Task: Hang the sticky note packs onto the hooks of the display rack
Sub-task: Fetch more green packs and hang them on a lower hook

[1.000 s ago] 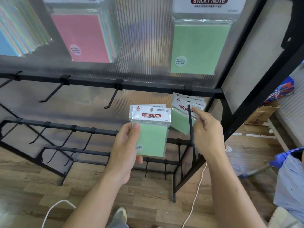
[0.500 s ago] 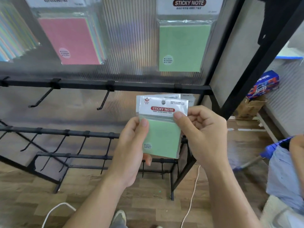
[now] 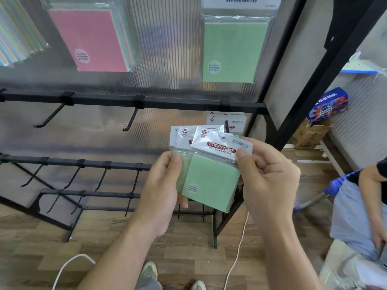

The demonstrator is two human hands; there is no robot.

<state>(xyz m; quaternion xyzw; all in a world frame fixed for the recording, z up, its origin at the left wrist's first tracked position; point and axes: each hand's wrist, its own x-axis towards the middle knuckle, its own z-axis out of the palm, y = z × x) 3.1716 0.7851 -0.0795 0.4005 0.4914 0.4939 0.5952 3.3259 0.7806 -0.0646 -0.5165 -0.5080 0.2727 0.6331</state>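
Left hand: the left hand (image 3: 161, 189) sat at centre frame, its thumb pressed on the front of the rear pack (image 3: 181, 141) and its fingers wrapped behind, gripping it along the left edge.
Right hand: the right hand (image 3: 270, 178), right of centre, pinched the right corner of the front pack (image 3: 211, 181) by its white header, thumb on top. The other fingers were curled toward the palm.
Front pack: green notes in a clear sleeve headed "STICKY NOTE". It was tilted clockwise and overlapped the rear pack.
Rear pack: upright, showing only its header and a strip of green on the left. How many packs lay behind the front one could not be told.
Hung packs: a bundle of hung packs (image 3: 236, 122) was on the loaded hook (image 3: 226, 124), just above the hands under the right end of the crossbar (image 3: 167, 104).
Empty hooks: two empty hooks (image 3: 132, 119) jutted from the same crossbar, left of centre.
Lower hooks: a row of lower hooks (image 3: 100, 176) stood bare at middle left.
Upper row: a large green pack (image 3: 234, 51) hung at upper right and a pink pack (image 3: 94, 40) at upper left.
Floor: a white cable (image 3: 236, 258) trailed over the wood planks at bottom centre.
Right edge: another person (image 3: 356, 206) was partly in view, with a cardboard box (image 3: 310, 132) farther up.
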